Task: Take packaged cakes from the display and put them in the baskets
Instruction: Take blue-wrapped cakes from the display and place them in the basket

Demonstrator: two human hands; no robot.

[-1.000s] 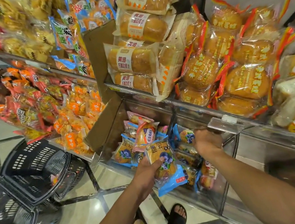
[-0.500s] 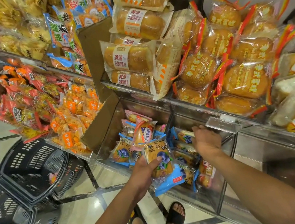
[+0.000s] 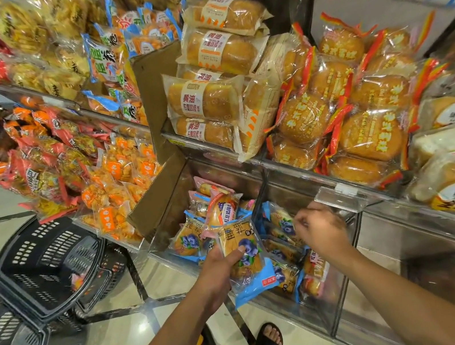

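One blue-edged blueberry cake packet [image 3: 249, 263] clamped by left hand [image 3: 218, 273] fingers [image 3: 238, 250]; right hand [image 3: 320, 229] unclear.

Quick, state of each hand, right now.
Left hand: grips a blueberry cake packet.
Right hand: fingers curled; cannot tell whether it holds anything.

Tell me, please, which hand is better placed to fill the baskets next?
Left: the left hand holds a blueberry cake packet, and the baskets stand on its side. The right hand looks empty.
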